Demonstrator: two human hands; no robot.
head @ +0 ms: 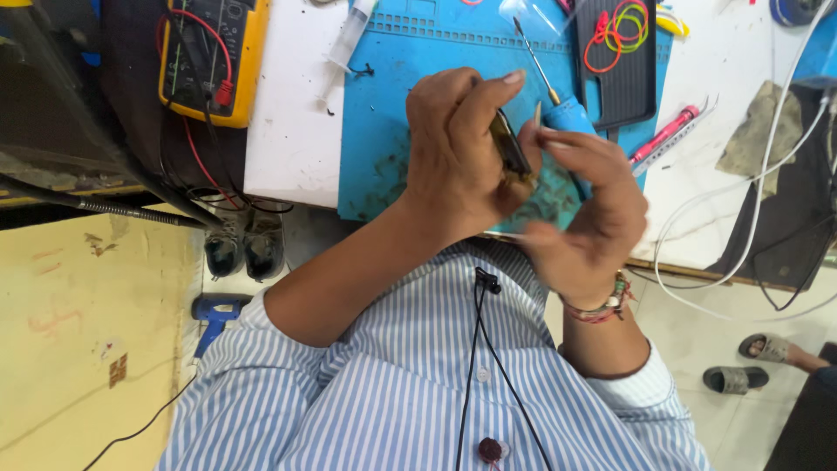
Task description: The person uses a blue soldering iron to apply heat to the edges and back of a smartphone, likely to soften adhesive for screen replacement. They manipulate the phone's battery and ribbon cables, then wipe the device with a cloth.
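Note:
My left hand [458, 161] grips a small dark flat device [510, 146], seen edge-on, holding it upright above the blue work mat [388, 113]. My right hand [588, 214] is close beside it on the right, fingers curled, with a thin pale pointed tool [537, 115] at its fingertips touching the device's edge; the hand is slightly blurred. A blue-handled screwdriver [558, 103] lies on the mat just behind the hands. My striped shirt fills the lower part of the view.
A yellow multimeter [205, 57] with red leads sits at the far left. A syringe [347, 39], a black tray [623, 61] with coloured rubber bands, a pink pen-like tool [664, 135], white cables [767, 166] and sandals [737, 378] on the floor surround the white bench.

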